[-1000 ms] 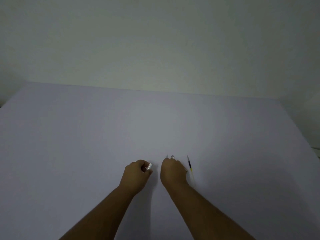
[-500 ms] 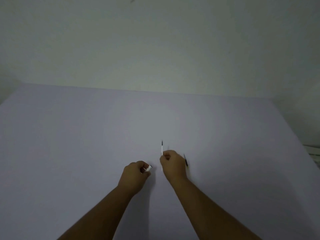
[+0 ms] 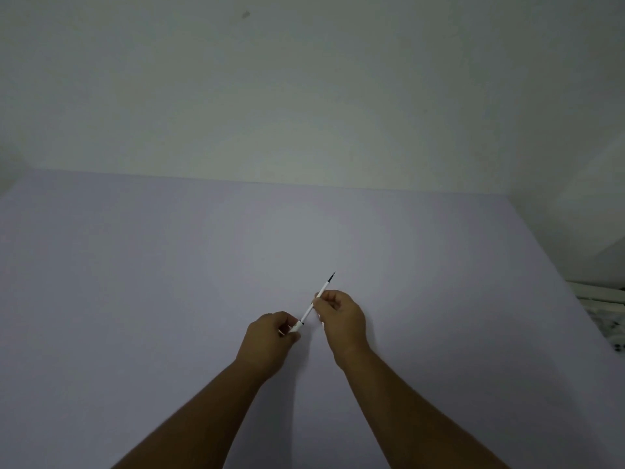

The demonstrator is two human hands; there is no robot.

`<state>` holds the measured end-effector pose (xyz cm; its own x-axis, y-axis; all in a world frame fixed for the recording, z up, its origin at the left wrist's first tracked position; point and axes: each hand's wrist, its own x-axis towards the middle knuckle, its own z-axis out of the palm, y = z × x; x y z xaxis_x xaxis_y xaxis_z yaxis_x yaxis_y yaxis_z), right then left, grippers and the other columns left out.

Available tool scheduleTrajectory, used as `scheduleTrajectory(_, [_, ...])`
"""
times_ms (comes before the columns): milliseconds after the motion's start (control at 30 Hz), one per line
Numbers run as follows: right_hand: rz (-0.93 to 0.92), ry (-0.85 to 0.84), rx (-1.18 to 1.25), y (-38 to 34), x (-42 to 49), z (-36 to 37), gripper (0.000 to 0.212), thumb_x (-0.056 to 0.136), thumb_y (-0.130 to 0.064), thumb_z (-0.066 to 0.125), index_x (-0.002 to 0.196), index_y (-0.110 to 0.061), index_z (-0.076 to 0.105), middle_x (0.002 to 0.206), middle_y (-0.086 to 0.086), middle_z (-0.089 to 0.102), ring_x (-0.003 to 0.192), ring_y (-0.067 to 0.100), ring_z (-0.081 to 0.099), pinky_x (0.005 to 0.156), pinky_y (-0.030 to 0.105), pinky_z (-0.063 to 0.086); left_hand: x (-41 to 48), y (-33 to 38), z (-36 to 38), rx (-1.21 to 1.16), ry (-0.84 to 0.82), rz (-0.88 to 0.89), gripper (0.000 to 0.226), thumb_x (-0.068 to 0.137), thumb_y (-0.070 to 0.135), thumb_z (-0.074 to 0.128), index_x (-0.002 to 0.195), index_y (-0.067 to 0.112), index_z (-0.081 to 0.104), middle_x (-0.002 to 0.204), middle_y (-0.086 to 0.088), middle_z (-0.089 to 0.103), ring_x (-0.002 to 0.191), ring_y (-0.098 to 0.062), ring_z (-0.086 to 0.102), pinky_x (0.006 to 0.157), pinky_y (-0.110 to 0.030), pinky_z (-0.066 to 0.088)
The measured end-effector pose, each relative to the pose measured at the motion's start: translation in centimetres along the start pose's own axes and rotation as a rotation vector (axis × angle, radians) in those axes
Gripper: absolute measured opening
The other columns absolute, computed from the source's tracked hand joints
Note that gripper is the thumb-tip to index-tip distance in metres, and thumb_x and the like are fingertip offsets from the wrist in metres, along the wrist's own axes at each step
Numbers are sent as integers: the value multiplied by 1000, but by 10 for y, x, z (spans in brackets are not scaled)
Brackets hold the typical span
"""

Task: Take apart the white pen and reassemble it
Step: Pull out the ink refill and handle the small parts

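Observation:
My right hand [image 3: 343, 319] pinches a thin white pen refill [image 3: 323, 289] near its middle. The refill slants up and to the right, with its dark tip away from me. Its lower end meets a short white pen piece [image 3: 295, 328] with a dark ring, which my left hand [image 3: 267, 343] grips between thumb and fingers. Most of that piece is hidden inside the left fist. Both hands hover just above the pale lilac table [image 3: 135, 299], close together. No other pen part shows on the table.
A plain pale wall [image 3: 304, 96] rises behind the table's far edge. Beyond the table's right edge lie some white and patterned things [image 3: 605, 309].
My right hand has tilted the refill from upright to slanting and brought its lower end to the white piece in my left hand. The thin part lying beside my right hand is out of sight.

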<state>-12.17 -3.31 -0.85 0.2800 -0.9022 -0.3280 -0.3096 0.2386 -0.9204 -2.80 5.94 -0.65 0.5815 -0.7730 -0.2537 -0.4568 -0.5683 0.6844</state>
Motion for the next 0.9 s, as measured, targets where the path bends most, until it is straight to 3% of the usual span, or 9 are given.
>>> scheduleTrajectory(200, [-5,-140,-25,5,-5,-10,10,79,-24,67,75,-16,71,75,-4,66,75,11,59,74,29,48,-2,13,2,-44,10,48,12,87,23,63,96,16,66,88,5,60,74,-8,55,55,-7,32])
scheduleTrajectory(300, [1,-81,47,-1,2,-17,17,81,-30,65,73,-17,72,78,2,70,76,13,60,75,29,47,-2,17,3,-49,1,66,11,86,22,64,95,17,67,89,5,60,75,-10,55,57,-8,33])
scheduleTrajectory(400, [-43,-28,93,-10,12,-26,12,81,-24,66,69,-24,68,71,-10,66,68,4,57,67,22,47,-1,20,5,-51,-5,64,12,85,23,64,97,18,67,88,5,59,70,-5,52,56,-9,33])
scheduleTrajectory(567, [-79,-194,-45,-11,19,-28,8,81,-23,67,74,-20,69,83,2,73,82,16,66,76,25,51,5,24,6,-79,-28,55,14,85,24,65,98,19,66,95,4,64,76,-9,58,58,-7,34])
scheduleTrajectory(733, [-101,-176,-86,-11,31,-34,18,80,-40,66,69,-26,68,75,-11,70,71,-1,63,68,18,46,10,21,6,-100,-30,36,8,84,23,64,84,28,58,82,10,60,67,0,53,53,-5,31])
scheduleTrajectory(800, [-117,-83,-257,-9,41,-38,17,84,-35,61,78,-20,69,81,-7,69,80,11,63,69,21,46,12,18,5,-123,-28,20,12,84,22,65,84,31,57,79,12,58,65,1,53,51,-5,31])
scheduleTrajectory(900, [-202,-119,-813,2,51,-40,21,88,-24,52,92,-12,69,96,9,71,94,26,63,76,30,49,13,13,4,-178,-47,0,21,83,20,64,99,34,60,74,16,58,66,-1,56,51,-6,34])
